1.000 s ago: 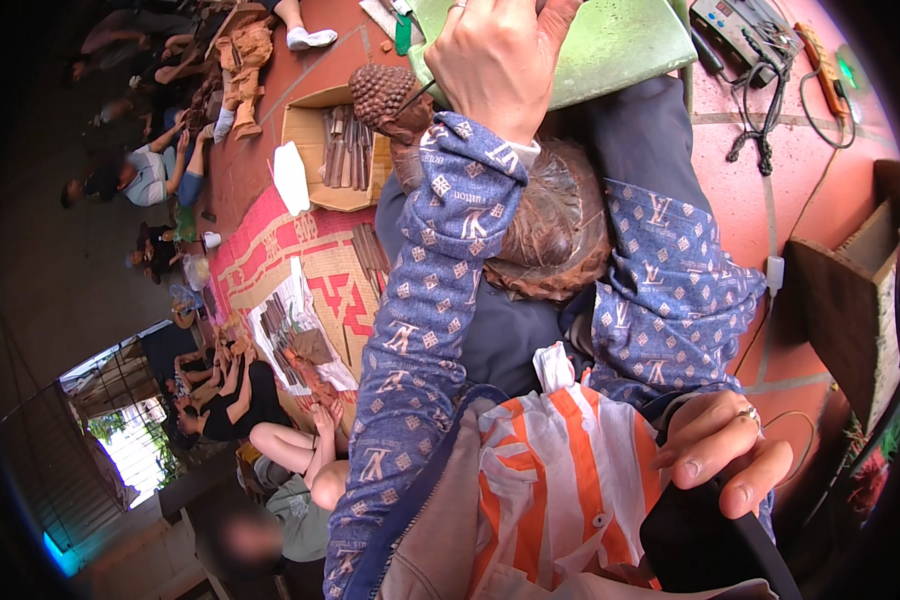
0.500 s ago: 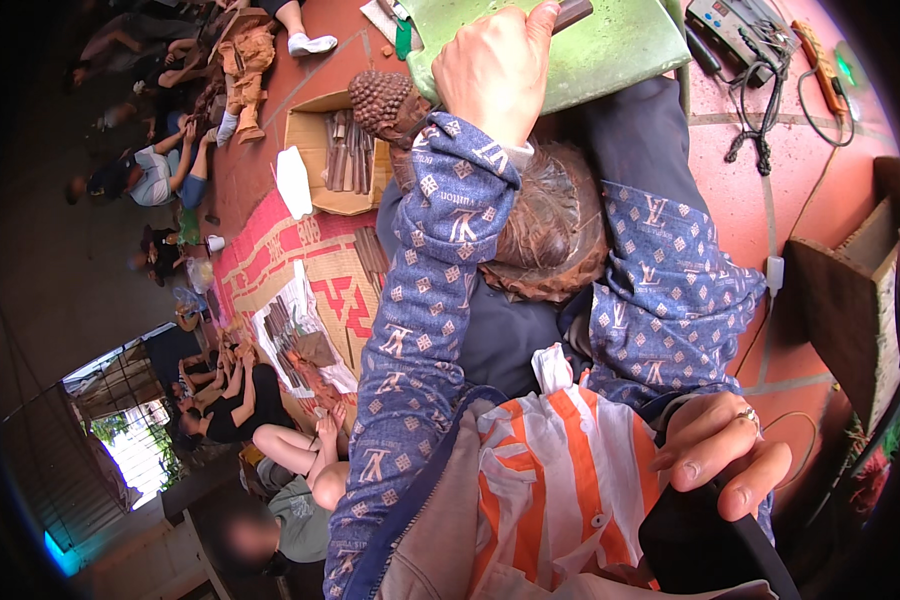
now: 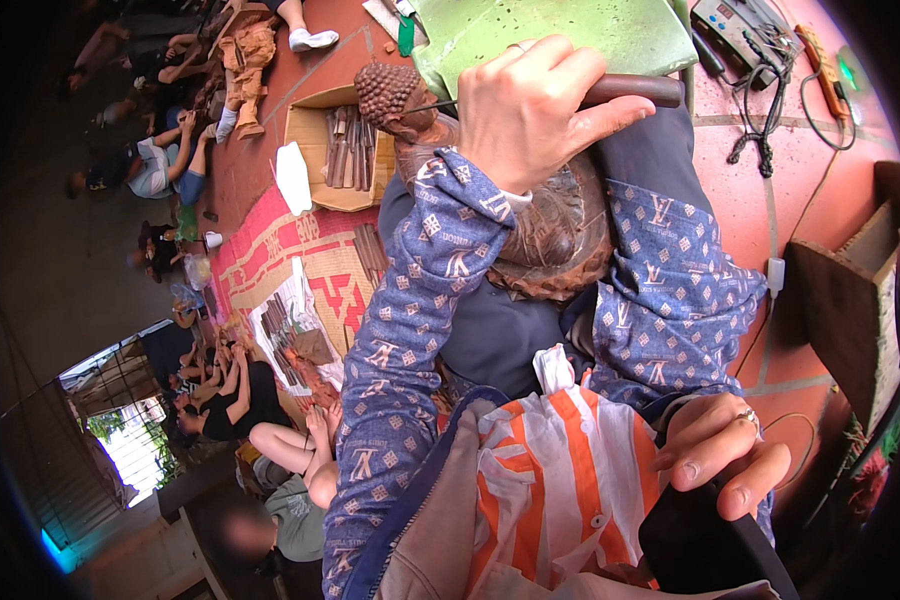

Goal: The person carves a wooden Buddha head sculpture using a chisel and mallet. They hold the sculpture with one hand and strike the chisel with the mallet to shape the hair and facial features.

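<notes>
My left hand [image 3: 525,115] grips a carving tool by its dark wooden handle [image 3: 638,91], which sticks out past the thumb. The tool's thin metal shaft runs left to the face of a brown wooden statue [image 3: 560,225] with a knobbly-haired head. The statue lies tilted across my lap, its middle partly hidden by my left hand and sleeve. At the lower right, close to my chest, my right hand [image 3: 715,440] curls its fingers over the edge of a black object [image 3: 705,540] whose kind I cannot make out.
A green panel [image 3: 560,35] stands just beyond my left hand. To the left are a cardboard box [image 3: 315,165] of tools and a white cloth [image 3: 315,300] with more tools. A control box [image 3: 735,40], cables and a wooden box [image 3: 855,290] are at right. Other people sit at left.
My left hand has moved down and right from the green panel, turning so the tool's handle shows more fully and its shaft now meets the statue's face. The right hand has stayed put.
</notes>
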`<state>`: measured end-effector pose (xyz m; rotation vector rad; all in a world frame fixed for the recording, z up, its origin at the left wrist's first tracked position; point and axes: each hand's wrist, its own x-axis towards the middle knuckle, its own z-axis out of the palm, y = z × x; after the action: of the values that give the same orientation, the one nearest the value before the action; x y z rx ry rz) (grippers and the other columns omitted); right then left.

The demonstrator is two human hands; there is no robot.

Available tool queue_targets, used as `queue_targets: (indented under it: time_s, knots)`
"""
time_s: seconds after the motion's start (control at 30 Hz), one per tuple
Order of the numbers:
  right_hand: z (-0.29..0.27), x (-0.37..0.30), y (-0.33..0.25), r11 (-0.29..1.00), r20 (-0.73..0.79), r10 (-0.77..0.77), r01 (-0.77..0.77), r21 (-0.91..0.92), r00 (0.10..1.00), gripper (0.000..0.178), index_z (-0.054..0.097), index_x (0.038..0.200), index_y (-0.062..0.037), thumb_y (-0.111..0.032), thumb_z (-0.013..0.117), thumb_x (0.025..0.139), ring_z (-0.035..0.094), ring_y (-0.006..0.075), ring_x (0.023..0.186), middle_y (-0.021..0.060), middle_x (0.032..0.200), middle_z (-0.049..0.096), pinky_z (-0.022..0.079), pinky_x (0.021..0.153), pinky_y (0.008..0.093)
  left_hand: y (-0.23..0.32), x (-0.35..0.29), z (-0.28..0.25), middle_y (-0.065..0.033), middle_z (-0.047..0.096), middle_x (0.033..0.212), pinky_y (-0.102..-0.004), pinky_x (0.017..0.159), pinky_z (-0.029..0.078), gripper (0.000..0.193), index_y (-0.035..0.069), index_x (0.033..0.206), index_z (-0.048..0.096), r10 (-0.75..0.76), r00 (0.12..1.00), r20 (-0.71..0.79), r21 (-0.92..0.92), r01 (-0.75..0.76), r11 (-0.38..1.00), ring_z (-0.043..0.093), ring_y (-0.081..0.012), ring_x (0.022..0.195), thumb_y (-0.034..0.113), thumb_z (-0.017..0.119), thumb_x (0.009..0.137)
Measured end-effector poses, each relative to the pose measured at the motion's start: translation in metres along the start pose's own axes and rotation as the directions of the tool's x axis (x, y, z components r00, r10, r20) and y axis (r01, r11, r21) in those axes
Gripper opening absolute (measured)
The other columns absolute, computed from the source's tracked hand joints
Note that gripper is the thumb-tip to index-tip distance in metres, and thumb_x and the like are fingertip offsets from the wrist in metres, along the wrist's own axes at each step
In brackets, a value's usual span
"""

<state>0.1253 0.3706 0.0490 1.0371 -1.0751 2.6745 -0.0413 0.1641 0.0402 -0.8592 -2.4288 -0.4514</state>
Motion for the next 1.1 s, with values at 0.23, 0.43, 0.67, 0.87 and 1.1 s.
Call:
queue_targets:
  time_s: [0.23,0.43,0.67,0.87,1.1]
  knots:
    - [0.002,0.001,-0.003,1.000,-0.008,0.017,-0.017,-0.026,1.000,0.032,0.050,0.112,-0.0123,-0.026,0.061,0.085,0.061,0.0237,0.074,0.0181,0.105,0.059,0.048,0.057,0.0244,0.002,-0.003,0.000,-0.0068,0.052,0.060,-0.0343,0.047,0.041,0.036,0.007,0.066,0.058,-0.040,0.999,0.012,-0.027,0.040,0.999,0.054,-0.0264,0.054,0.040,0.073,0.068]
    - [-0.001,0.000,-0.001,0.999,0.019,0.037,-0.037,0.014,0.999,0.034,0.050,0.111,-0.0129,-0.028,0.063,0.083,0.061,0.0241,0.074,0.0178,0.105,0.059,0.047,0.056,0.0245,0.011,-0.017,0.001,-0.0057,0.050,0.061,-0.0343,0.047,0.041,0.036,0.008,0.067,0.058,-0.053,0.997,0.058,-0.031,0.055,0.998,0.054,-0.0258,0.054,0.041,0.072,0.067]
    - [0.002,-0.001,-0.006,0.999,-0.010,0.027,-0.027,-0.019,1.000,0.035,0.051,0.111,-0.0135,-0.029,0.063,0.083,0.061,0.0242,0.074,0.0178,0.104,0.060,0.046,0.055,0.0259,0.005,-0.007,-0.007,-0.0036,0.049,0.059,-0.0324,0.046,0.041,0.035,0.010,0.068,0.060,0.061,0.993,0.101,-0.046,-0.056,0.997,0.054,-0.0219,0.051,0.042,0.072,0.067]
    - [0.000,0.000,-0.004,1.000,0.001,0.023,-0.023,-0.004,1.000,0.034,0.051,0.110,-0.0138,-0.028,0.063,0.082,0.060,0.0241,0.074,0.0177,0.104,0.060,0.046,0.055,0.0260,0.007,-0.007,-0.015,-0.0030,0.050,0.057,-0.0316,0.045,0.040,0.034,0.010,0.066,0.060,0.080,0.989,0.127,-0.046,-0.075,0.996,0.053,-0.0203,0.050,0.042,0.072,0.066]
    - [0.003,-0.001,-0.004,1.000,-0.031,0.014,-0.015,-0.019,0.999,0.031,0.051,0.110,-0.0140,-0.028,0.061,0.084,0.059,0.0235,0.072,0.0172,0.105,0.059,0.047,0.054,0.0250,0.004,-0.010,-0.015,-0.0032,0.052,0.057,-0.0310,0.046,0.041,0.035,0.010,0.067,0.061,0.108,0.988,0.114,-0.045,-0.104,0.994,0.055,-0.0203,0.052,0.042,0.072,0.066]
